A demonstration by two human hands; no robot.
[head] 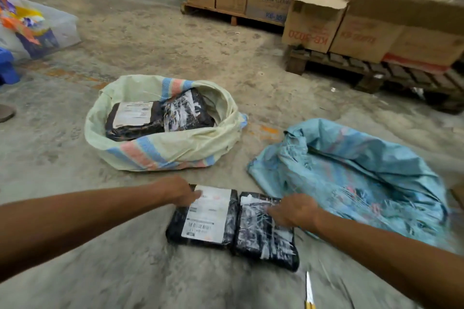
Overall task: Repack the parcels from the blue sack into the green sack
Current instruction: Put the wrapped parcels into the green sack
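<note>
Two black wrapped parcels lie side by side on the concrete floor before me. The left parcel (pixel 204 218) has a white shipping label; my left hand (pixel 179 189) grips its far left corner. The right parcel (pixel 267 232) is covered in scuffed tape, and my right hand (pixel 292 209) rests on its far right edge with fingers curled over it. The pale green sack (pixel 160 150) with blue and pink stripes stands open further off, holding two similar black parcels (pixel 160 114). To the right, the blue sack (pixel 351 175) lies crumpled and flat.
Pallets stacked with cardboard boxes (pixel 313 20) line the back and right. A clear plastic bin (pixel 60 27) with colourful bags sits at the far left. A thin yellow-handled tool (pixel 309 293) lies on the floor near my right forearm.
</note>
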